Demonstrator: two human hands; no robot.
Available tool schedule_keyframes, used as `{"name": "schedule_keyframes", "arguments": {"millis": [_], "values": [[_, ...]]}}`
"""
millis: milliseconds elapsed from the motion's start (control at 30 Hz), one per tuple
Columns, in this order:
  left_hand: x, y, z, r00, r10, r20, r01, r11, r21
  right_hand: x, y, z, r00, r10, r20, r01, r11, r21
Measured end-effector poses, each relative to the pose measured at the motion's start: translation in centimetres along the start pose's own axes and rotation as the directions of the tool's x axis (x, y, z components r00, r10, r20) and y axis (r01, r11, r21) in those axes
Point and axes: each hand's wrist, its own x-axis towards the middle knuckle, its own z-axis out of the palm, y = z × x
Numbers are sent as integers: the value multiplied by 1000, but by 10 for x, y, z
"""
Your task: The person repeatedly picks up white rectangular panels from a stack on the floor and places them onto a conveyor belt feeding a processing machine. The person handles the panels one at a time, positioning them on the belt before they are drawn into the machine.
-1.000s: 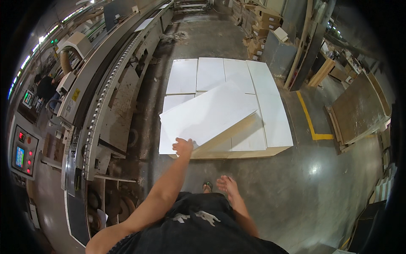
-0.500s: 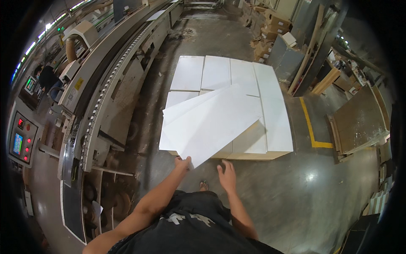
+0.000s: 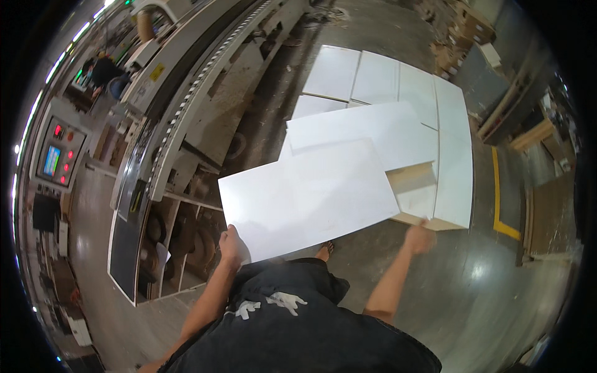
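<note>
A large white rectangular panel [image 3: 308,199] is lifted off the stack and hangs tilted in front of me. My left hand [image 3: 230,244] grips its near left corner. My right hand [image 3: 418,238] is at the front edge of the stack, below the panel's right end; whether it holds the panel I cannot tell. Behind lies the low stack of white panels [image 3: 410,105] on the floor, with another loose panel [image 3: 367,127] skewed on top and a bare wooden-coloured layer [image 3: 415,186] showing at the near right.
A long grey machine with a conveyor rail [image 3: 186,105] runs along the left, with a control panel [image 3: 56,155] of red lights and a small screen. Yellow floor marking [image 3: 500,205] and wooden boards [image 3: 547,211] lie to the right. Another person [image 3: 102,71] stands far left.
The top panel has been pulled off the stack toward me and to the left, and raised. My right hand has swung out to the right, to the stack's front edge.
</note>
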Motion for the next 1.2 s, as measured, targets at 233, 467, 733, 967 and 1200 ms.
{"name": "schedule_keyframes", "arguments": {"millis": [233,467,733,967,1200], "values": [[39,16,-89,931,299,-210,-236,931,280,-205,-36,42,417,-379,826,-831,210,516],[59,18,-263,830,258,-495,-162,960,229,-379,-120,69,387,-522,760,-424,631,649],[110,-51,-453,675,-19,-738,-173,967,-184,-615,-295,120,-5,-697,717,-100,714,693],[177,-51,-506,647,-164,-745,-226,892,-392,-750,-405,152,-99,-651,753,-67,759,647],[228,-40,-519,647,-135,-750,-249,893,-375,-816,-459,160,-1,-686,728,1,728,686]]}}
